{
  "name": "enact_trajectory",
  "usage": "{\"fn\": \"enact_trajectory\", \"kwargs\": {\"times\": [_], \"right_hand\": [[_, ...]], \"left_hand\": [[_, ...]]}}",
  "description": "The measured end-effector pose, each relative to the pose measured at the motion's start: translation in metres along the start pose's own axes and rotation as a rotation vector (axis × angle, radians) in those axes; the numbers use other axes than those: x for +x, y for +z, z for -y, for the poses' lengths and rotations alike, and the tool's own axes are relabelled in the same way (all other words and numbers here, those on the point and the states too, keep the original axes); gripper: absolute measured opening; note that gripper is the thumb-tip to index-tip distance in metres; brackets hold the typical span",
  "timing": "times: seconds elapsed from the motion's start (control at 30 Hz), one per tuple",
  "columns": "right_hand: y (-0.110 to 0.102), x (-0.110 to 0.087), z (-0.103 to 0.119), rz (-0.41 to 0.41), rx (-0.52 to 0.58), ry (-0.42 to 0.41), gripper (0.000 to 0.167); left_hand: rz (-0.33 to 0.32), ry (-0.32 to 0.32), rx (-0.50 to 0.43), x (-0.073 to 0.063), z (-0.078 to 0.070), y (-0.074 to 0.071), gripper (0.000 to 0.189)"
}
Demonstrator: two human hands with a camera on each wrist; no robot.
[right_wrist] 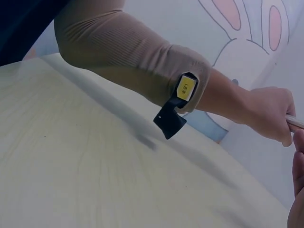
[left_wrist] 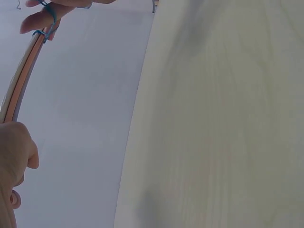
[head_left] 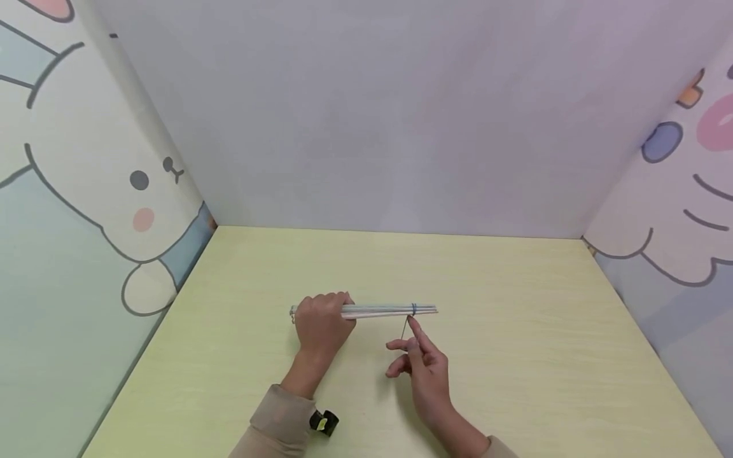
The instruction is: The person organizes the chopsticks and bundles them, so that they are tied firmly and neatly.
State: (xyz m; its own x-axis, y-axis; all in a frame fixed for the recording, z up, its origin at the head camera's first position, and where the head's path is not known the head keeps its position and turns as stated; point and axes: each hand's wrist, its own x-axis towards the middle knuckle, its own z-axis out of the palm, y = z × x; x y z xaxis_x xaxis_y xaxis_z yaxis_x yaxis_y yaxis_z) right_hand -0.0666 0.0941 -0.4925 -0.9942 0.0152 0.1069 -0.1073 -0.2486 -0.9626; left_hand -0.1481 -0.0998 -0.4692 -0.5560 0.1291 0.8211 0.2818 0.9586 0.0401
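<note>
My left hand [head_left: 323, 323] grips a bundle of thin, pale sticks [head_left: 380, 311] above the table, held level and pointing right. Small metal-looking bits [head_left: 293, 315] show at the bundle's left end. Near the other end, a thin blue string [head_left: 414, 309] is wound around the sticks. Below that winding is my right hand [head_left: 428, 375], index fingertip close to the sticks, with a strand running down to its other fingers. In the left wrist view the blue string [left_wrist: 54, 18] loops over a finger beside the sticks [left_wrist: 20, 83]. Only a sliver of the bundle [right_wrist: 295, 122] appears in the right wrist view.
The light wooden table [head_left: 515, 331] lies below both hands. A grey-white wall [head_left: 389, 127] stands at the back, and cartoon-printed panels [head_left: 86, 191] flank the sides. A black strap piece with a yellow label [head_left: 324, 423] hangs at the left sleeve.
</note>
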Motion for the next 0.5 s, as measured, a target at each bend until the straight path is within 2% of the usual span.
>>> {"fn": "enact_trajectory", "kwargs": {"times": [0.13, 0.27, 0.33, 0.5], "right_hand": [[-0.005, 0.007, 0.003, -0.048, 0.076, 0.105, 0.052], [-0.010, 0.012, 0.009, -0.060, 0.197, 0.155, 0.059], [-0.012, 0.013, 0.011, -0.046, 0.254, 0.149, 0.058], [-0.018, 0.014, 0.010, 0.049, 0.433, 0.070, 0.031]], "left_hand": [[-0.004, 0.002, -0.010, -0.001, 0.000, 0.000, 0.020], [-0.023, 0.017, -0.015, -0.001, 0.000, 0.001, 0.018], [-0.031, 0.027, -0.022, 0.000, -0.001, 0.001, 0.017], [-0.064, 0.048, -0.052, 0.000, -0.002, 0.001, 0.015]]}}
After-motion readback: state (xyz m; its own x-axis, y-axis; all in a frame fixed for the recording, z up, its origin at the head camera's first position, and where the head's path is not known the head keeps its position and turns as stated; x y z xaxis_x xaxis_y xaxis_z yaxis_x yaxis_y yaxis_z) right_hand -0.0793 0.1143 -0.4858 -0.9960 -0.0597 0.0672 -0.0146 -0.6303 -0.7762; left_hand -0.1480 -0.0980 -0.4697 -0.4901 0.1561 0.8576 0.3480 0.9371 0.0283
